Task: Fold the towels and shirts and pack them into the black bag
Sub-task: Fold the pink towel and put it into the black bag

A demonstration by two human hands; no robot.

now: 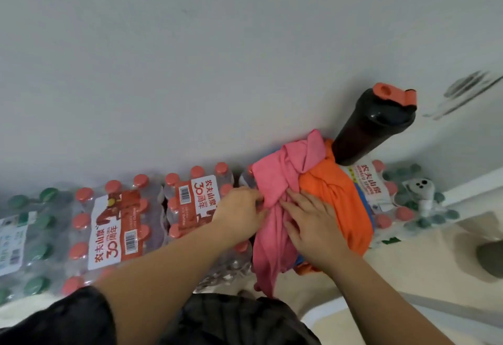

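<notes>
Head view: the pink towel (pixel 275 189) lies crumpled atop shrink-wrapped water-bottle packs (pixel 117 225), with the orange cloth (pixel 337 203) touching it at 3 o'clock. The left hand (pixel 239 210) pinches the towel's edge in its grip; the right hand (pixel 313 226) presses on it, fingers spread (black shaker bottle (pixel 370 129) at 1 o'clock).

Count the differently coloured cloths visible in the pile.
3. The pink cloth lies on the left, the orange cloth on the right, and a blue cloth peeks out beneath the orange. More may be hidden underneath.
</notes>
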